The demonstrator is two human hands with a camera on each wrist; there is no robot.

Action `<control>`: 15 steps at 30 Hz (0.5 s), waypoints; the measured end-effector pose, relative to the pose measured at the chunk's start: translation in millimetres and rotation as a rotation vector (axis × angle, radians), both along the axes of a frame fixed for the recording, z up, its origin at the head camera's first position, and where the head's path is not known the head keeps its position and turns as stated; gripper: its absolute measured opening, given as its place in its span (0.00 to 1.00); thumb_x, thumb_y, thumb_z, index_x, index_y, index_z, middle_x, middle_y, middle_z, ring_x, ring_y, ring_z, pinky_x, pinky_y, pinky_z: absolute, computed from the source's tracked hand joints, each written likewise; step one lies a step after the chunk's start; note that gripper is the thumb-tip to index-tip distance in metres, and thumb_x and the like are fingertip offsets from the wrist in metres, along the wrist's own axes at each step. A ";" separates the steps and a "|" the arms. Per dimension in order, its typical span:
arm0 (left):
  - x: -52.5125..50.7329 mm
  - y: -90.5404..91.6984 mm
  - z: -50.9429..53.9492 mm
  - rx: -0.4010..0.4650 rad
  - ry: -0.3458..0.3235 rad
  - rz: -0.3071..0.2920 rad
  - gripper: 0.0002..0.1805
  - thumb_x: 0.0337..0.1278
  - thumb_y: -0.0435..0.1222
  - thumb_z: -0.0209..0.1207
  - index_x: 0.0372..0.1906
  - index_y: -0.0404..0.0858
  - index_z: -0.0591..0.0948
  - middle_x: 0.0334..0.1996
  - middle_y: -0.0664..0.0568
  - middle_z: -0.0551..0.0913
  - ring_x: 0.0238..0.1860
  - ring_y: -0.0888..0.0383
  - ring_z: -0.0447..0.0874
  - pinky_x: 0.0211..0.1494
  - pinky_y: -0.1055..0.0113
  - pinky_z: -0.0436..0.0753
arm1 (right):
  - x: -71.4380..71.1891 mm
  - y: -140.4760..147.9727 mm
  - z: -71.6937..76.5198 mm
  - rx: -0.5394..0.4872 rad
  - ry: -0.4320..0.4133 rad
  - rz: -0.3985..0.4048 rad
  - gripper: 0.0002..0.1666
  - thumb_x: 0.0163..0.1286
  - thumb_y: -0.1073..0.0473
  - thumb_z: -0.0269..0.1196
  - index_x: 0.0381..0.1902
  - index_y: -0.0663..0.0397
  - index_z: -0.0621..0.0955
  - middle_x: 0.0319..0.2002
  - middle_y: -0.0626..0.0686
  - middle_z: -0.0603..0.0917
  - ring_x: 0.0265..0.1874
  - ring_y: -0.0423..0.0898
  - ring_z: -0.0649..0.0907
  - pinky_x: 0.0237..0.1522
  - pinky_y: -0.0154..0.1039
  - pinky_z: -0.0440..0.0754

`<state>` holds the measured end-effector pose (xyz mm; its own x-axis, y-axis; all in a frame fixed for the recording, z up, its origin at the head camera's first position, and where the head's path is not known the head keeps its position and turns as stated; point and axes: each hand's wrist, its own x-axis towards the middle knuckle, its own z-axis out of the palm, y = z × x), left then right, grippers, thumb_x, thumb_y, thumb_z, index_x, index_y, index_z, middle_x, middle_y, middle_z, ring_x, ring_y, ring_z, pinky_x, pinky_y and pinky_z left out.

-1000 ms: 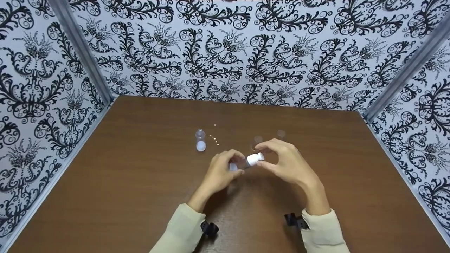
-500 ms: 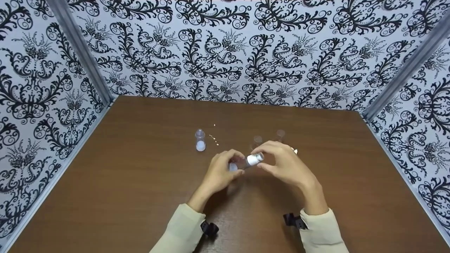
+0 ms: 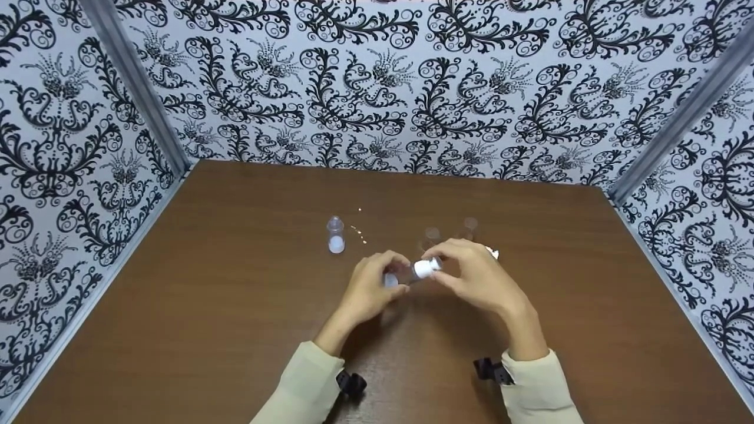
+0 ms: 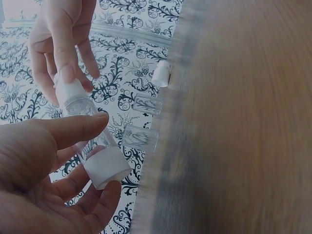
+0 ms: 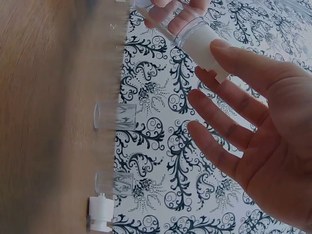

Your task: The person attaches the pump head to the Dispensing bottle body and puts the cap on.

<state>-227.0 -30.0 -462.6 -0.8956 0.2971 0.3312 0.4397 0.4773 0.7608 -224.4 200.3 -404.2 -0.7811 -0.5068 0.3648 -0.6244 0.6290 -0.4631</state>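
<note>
Right hand (image 3: pixel 476 275) has shifted slightly toward the person over the last second, exposing a white fitting (image 3: pixel 493 254) on the table (image 3: pixel 235 271). Left hand (image 3: pixel 368 287) grips the clear bottle (image 4: pixel 101 142) near its white base (image 4: pixel 107 167). Right thumb and forefinger pinch the white collar (image 3: pixel 424 267). Bottle is tilted, between both hands. Two clear caps (image 5: pixel 126 117) sit beyond the right hand.

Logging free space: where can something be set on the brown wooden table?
Bare: the table left of the clear bottle with white base, and right of the white plastic piece beyond the right hand. Crowded: between them, with tiny pale bits, two clear cups and the left hand gripping another bottle.
</note>
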 end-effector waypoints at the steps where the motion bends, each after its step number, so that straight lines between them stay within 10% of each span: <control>1: 0.0 0.1 0.0 0.000 0.002 0.000 0.20 0.50 0.30 0.78 0.49 0.40 0.86 0.44 0.49 0.89 0.49 0.50 0.85 0.59 0.51 0.76 | 0.2 -0.2 -0.2 0.003 -0.003 -0.008 0.12 0.68 0.59 0.76 0.48 0.50 0.89 0.43 0.44 0.89 0.44 0.42 0.85 0.51 0.45 0.85; 15: -0.1 -0.1 -0.4 0.010 0.036 -0.010 0.20 0.49 0.29 0.78 0.49 0.39 0.86 0.44 0.49 0.90 0.48 0.50 0.86 0.58 0.52 0.75 | 0.5 -5.7 -2.1 -0.025 -0.122 -0.108 0.06 0.71 0.56 0.72 0.43 0.49 0.88 0.35 0.41 0.86 0.39 0.47 0.86 0.48 0.44 0.84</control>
<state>-227.1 -30.1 -463.0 -0.8801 0.3023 0.3661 0.4715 0.4656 0.7490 -223.9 194.6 -406.3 -0.8697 -0.4097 0.2754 -0.4922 0.6763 -0.5481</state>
